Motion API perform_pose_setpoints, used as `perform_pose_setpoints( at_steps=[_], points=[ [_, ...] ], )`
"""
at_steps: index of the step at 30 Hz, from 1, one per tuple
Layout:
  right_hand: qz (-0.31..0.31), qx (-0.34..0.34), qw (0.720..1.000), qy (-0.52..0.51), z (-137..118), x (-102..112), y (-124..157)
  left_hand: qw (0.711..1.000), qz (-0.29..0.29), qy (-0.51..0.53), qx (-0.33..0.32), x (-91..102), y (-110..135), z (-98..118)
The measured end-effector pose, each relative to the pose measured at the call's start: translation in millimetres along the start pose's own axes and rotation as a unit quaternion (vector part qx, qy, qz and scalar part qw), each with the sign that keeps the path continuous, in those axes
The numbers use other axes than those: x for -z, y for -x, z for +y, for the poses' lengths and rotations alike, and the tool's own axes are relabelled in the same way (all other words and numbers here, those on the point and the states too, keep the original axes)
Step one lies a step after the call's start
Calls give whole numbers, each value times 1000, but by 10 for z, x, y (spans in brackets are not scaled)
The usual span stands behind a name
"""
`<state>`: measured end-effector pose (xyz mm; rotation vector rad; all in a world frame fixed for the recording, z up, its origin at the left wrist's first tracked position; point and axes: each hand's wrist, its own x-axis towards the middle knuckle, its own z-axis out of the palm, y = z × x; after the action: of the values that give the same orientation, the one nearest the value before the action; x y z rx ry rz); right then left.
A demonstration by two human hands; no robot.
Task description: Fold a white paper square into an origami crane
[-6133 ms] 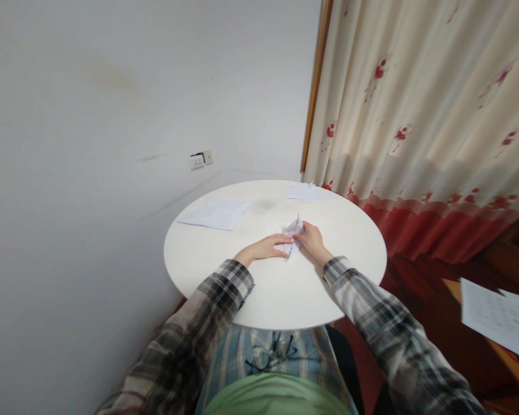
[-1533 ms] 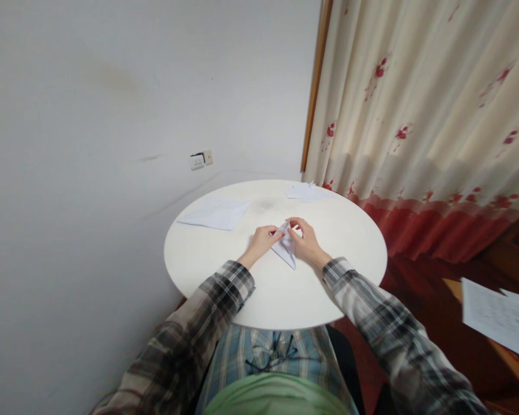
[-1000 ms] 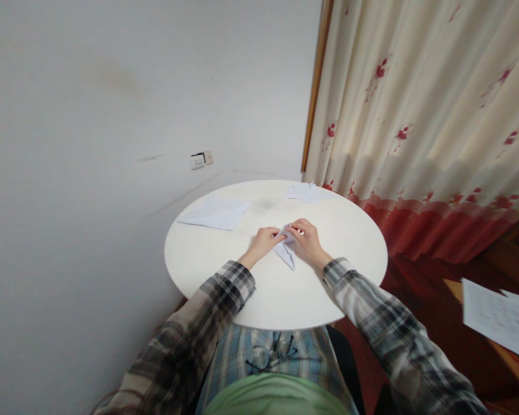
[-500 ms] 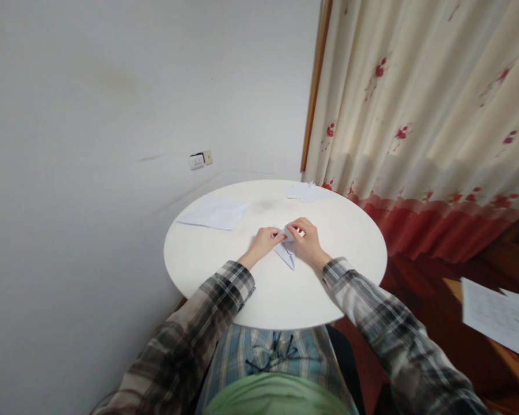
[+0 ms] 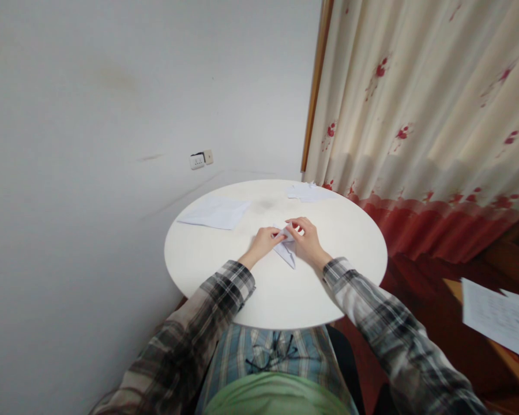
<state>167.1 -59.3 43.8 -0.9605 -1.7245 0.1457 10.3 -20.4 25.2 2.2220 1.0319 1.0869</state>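
Observation:
A small piece of folded white paper (image 5: 285,253) is held between my two hands, just over the middle of the round white table (image 5: 207,276). One pointed end of it slants down toward me. My left hand (image 5: 263,242) pinches its left side, thumb on top. On the other side, my right hand (image 5: 307,237) grips the upper right part between thumb and fingers. The fingers cover part of the folds, so the full shape cannot be made out.
White paper sheets (image 5: 216,212) lie at the table's back left, and torn-looking paper pieces (image 5: 309,192) at the back right. A wall with a socket (image 5: 196,161) stands at the left, a curtain (image 5: 415,115) at the right. Written sheets (image 5: 493,314) rest on a wooden surface lower right.
Both hands stay in nearly the same place on the folded paper. The right fingers and the paper's upper edge have shifted very slightly.

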Motion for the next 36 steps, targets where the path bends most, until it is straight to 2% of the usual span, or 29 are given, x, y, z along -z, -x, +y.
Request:
perform_pose_setpoints(
  at_steps=[5, 17, 26, 36],
  points=[
    [-57, -17, 998, 15, 49, -58, 2, 1000, -14, -22, 0, 12, 10, 13],
    [-22, 33, 999, -5, 69, -19, 15, 1000, -12, 0, -9, 12, 2, 23],
    [-34, 23, 999, 8, -18, 5, 15, 1000, -10, 5, -14, -11, 1, -34],
    [-43, 5, 999, 2, 41, -18, 12, 1000, -2, 19, 7, -13, -3, 1]
  ],
)
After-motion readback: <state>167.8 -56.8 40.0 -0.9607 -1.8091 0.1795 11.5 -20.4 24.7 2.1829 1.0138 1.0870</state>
